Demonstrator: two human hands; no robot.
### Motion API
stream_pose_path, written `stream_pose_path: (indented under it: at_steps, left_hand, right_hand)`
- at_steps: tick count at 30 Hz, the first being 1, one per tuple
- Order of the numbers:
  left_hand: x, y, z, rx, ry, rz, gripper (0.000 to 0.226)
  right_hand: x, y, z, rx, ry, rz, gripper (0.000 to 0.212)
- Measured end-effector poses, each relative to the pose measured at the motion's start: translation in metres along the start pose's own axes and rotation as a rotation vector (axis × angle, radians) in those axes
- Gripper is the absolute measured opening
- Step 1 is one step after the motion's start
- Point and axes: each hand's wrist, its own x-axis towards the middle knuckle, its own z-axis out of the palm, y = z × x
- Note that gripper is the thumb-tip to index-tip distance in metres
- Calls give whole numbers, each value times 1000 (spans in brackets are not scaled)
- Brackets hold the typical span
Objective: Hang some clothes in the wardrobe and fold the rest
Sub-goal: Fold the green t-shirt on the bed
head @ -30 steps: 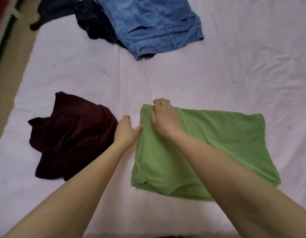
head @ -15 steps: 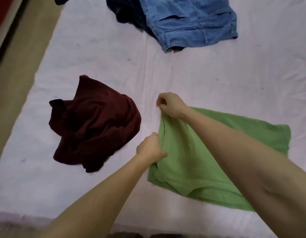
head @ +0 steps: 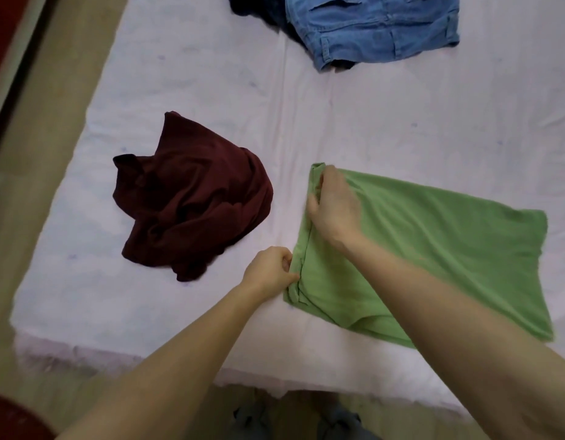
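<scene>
Left hand (head: 270, 269) grip: pinching near left edge of green garment (head: 433, 249), flat on bed (head: 386, 128). Right hand (head: 333, 206): blurred, fingers spread at far corner. Folding step underway. Next likely: firm corner hold, fold rightward. Maroon garment (head: 192, 198) beside, unfolded.

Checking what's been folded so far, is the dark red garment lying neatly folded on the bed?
No, the dark red garment lies in a crumpled heap on the bed, apart from the green garment both hands are working on.
</scene>
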Motion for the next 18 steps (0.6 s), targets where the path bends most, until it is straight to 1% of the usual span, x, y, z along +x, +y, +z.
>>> stream_pose_path:
  at_steps: [2, 4, 6, 7, 8, 9, 11, 12, 14, 15, 16, 18]
  left_hand:
    - [-7, 0, 6, 32, 33, 14, 14]
    - [-16, -1, 11, 141, 24, 52, 13]
    - [-22, -5, 14, 380, -41, 113, 22]
    - [-24, -6, 13, 435, -65, 111, 26]
    - [-24, -5, 11, 417, -76, 88, 28]
    - [-23, -2, 9, 329, -67, 52, 27]
    - [-19, 7, 7, 87, 44, -20, 28]
    - [-16, 12, 8, 22, 106, -49, 29]
    - [-12, 23, 15, 40, 159, -69, 36]
    - [-12, 27, 19, 92, 151, -75, 37]
    - [-13, 31, 22, 147, 132, -80, 35]
    - [-14, 37, 32, 201, 107, -72, 23]
  right_hand:
    - [-32, 5, 2, 9, -130, 59, 24]
    - [-51, 14, 3, -10, -254, 109, 33]
    - [-50, 20, 1, 8, -294, 107, 40]
    - [-46, 21, 0, 40, -271, 93, 41]
    - [-39, 21, -2, 81, -223, 83, 42]
    - [-30, 19, -4, 120, -164, 79, 43]
    - [-10, 14, -5, 148, -77, 69, 50]
    - [1, 11, -4, 126, -66, 66, 55]
    - [21, 4, 0, 24, -96, 100, 66]
    - [29, 1, 2, -36, -123, 121, 69]
    - [35, -2, 5, -86, -152, 131, 67]
    - [41, -5, 10, -136, -172, 128, 50]
